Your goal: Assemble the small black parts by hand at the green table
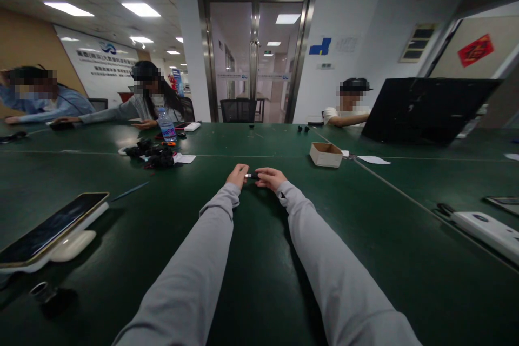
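Observation:
Both my arms, in grey sleeves, reach out over the dark green table [259,259]. My left hand [238,175] and my right hand [269,177] meet at the table's middle, each pinching one end of a small dark cylindrical part [252,176] with a pale tip. The part is too small to make out in detail. The hands rest on or just above the tabletop.
A small open cardboard box [326,154] lies ahead right. A pile of small black parts [156,155] and a water bottle [166,125] lie ahead left. A phone on a white stand [48,230] is near left, a white device [488,230] right. Three people sit at the far edge; a black laptop [425,108].

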The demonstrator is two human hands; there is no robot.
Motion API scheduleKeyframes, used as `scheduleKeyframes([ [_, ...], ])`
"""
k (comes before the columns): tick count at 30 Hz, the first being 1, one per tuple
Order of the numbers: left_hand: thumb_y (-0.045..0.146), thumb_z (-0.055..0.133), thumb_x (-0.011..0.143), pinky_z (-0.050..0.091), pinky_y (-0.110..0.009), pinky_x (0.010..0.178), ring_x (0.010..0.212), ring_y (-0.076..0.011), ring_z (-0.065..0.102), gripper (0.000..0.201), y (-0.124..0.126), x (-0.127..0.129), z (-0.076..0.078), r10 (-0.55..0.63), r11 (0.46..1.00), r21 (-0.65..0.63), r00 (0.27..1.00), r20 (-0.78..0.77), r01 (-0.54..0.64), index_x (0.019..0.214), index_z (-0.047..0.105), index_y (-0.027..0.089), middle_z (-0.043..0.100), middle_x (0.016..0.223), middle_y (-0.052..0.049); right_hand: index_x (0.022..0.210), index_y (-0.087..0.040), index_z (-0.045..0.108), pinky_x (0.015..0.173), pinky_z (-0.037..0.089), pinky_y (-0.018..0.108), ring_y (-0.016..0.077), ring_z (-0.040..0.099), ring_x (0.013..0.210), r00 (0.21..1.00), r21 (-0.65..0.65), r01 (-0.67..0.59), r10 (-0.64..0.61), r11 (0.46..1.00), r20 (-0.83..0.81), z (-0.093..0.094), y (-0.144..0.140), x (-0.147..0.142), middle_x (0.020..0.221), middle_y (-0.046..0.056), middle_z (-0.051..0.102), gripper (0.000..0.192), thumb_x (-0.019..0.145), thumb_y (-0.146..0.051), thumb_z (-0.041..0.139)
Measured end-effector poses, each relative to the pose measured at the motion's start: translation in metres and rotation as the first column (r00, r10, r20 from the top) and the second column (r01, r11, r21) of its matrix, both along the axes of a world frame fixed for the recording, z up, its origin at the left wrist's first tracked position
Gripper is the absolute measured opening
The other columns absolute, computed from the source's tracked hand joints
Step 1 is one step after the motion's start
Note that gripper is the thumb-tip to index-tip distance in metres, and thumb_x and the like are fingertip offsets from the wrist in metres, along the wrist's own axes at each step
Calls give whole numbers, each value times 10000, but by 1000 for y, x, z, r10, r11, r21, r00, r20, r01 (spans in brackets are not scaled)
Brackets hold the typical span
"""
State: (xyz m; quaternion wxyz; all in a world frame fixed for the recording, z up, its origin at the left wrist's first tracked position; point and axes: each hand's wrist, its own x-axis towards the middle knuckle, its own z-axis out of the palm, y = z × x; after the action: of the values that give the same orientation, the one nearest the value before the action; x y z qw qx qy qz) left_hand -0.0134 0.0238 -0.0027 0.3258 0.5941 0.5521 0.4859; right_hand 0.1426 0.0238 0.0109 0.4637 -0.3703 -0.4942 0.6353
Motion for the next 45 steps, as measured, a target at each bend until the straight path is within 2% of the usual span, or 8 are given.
scheduleKeyframes([
  [9, 284, 397, 791, 353, -208, 500, 461, -91, 438, 247, 1, 0, 0, 2, 1000, -3, 1000, -9, -3, 961, 548, 187, 425, 480, 57, 854, -125, 612, 540, 552, 222, 126, 633, 546, 1000, 4, -16, 16, 1000, 8, 0, 0, 1, 630, 28, 640, 173, 703, -40, 604],
  [13, 232, 471, 734, 364, -209, 536, 491, -89, 448, 244, 1, 0, -1, 8, 999, 36, 1000, 2, -8, 960, 552, 187, 449, 521, 54, 844, -124, 609, 522, 544, 208, 123, 631, 539, 1000, 6, -12, 12, 1000, -4, 0, 0, 1, 633, 29, 639, 167, 703, -34, 603],
  [16, 259, 411, 768, 366, -220, 537, 479, -99, 444, 249, 0, 0, -1, -13, 1000, 20, 1000, 9, 12, 957, 553, 180, 431, 486, 50, 841, -127, 614, 535, 549, 220, 120, 627, 532, 1000, 9, -11, 11, 1000, -1, -1, 1, 0, 633, 25, 636, 167, 695, -44, 615],
  [24, 200, 396, 719, 369, -227, 545, 503, -112, 456, 301, -1, 0, 3, -19, 999, -50, 999, -31, 17, 968, 565, 199, 460, 501, 42, 836, -130, 617, 535, 552, 225, 122, 626, 541, 1000, 12, -23, 24, 1000, -3, -2, 2, 1, 628, 25, 639, 171, 689, -43, 620],
  [28, 172, 432, 675, 368, -216, 545, 553, -110, 470, 329, -1, 0, 3, -27, 1000, 1, 998, -51, 28, 971, 573, 200, 494, 558, 33, 853, -127, 610, 539, 547, 219, 122, 628, 539, 1000, 5, -20, 20, 1000, 8, -1, 1, 1, 619, 26, 637, 183, 695, -35, 607],
  [34, 278, 365, 755, 362, -220, 495, 451, -104, 431, 290, -3, 1, 3, -67, 997, -36, 997, -38, 65, 883, 608, 184, 435, 457, 38, 835, -122, 605, 510, 538, 205, 119, 624, 524, 1000, 0, -21, 21, 1000, -1, 1, 0, 1, 616, 26, 637, 175, 699, -14, 589],
  [42, 238, 432, 714, 360, -209, 483, 456, -94, 446, 257, -6, 1, 7, -59, 998, 5, 998, 12, 59, 895, 606, 177, 487, 493, 38, 846, -116, 600, 510, 535, 199, 119, 625, 524, 1000, -4, -24, 24, 1000, -3, 2, -1, 0, 613, 28, 637, 177, 712, -5, 566],
  [45, 187, 426, 687, 366, -205, 490, 453, -92, 450, 287, -6, 1, 8, -51, 998, -23, 999, 13, 51, 909, 607, 171, 492, 485, 40, 854, -113, 603, 513, 537, 199, 117, 625, 525, 999, -2, -34, 34, 999, -1, 2, -1, 0, 610, 27, 638, 182, 711, -5, 569],
])
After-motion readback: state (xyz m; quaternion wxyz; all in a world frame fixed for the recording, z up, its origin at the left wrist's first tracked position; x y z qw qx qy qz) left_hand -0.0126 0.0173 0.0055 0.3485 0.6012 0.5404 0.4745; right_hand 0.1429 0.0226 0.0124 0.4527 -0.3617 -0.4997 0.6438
